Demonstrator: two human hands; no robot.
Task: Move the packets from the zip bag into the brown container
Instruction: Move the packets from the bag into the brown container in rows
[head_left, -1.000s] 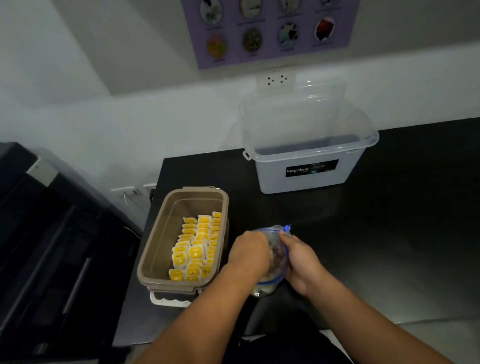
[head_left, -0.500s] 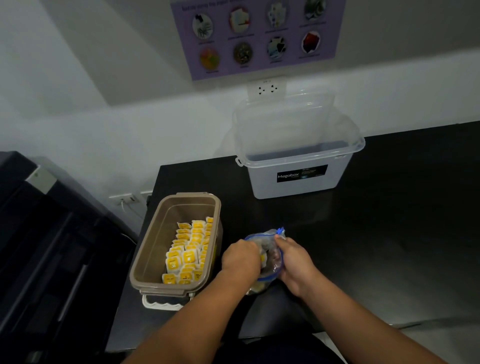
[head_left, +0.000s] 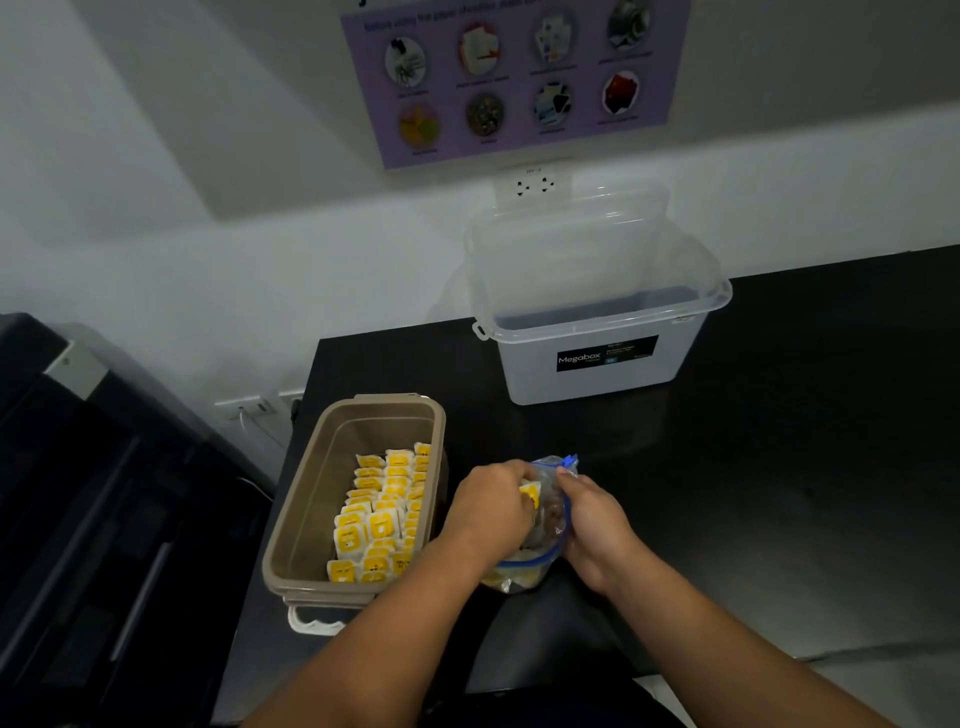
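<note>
Hands, two, both at the zip bag (head_left: 549, 469). Left hand (head_left: 493, 512): fingers curled into the mouth of the bag, pinching one yellow packet (head_left: 531, 492) that shows at the opening. Right hand (head_left: 597, 527): closed on the bag's right edge below the blue zipper strip, holding the mouth apart. Bag rests on the table (head_left: 779, 493), just beside the right wall of the brown container (head_left: 311, 499); more yellow shows through the film at its lower end, the count we cannot tell.

Handling, as we judge it: packets (head_left: 382, 525) small, flat and light, soft to the pinch, wrappers likely slick; best taken by an edge, one or a few at a time. Bag thin and limp, with no shape of its own; we would keep one hand on the rim or the mouth folds shut.

Brown container: lid off, packets standing in rows along its right half, room left along its left half. White latch (head_left: 311, 621) at its near end.

Surroundings: clear box (head_left: 597, 379) with black label, well apart at the back of the table, its lid upright behind it against the wall; wall socket (head_left: 532, 184) and purple poster (head_left: 514, 78) above; black cabinet (head_left: 104, 519) beyond the table's left edge. In the way, as we judge: only the container's raised rim, to be lifted over.
</note>
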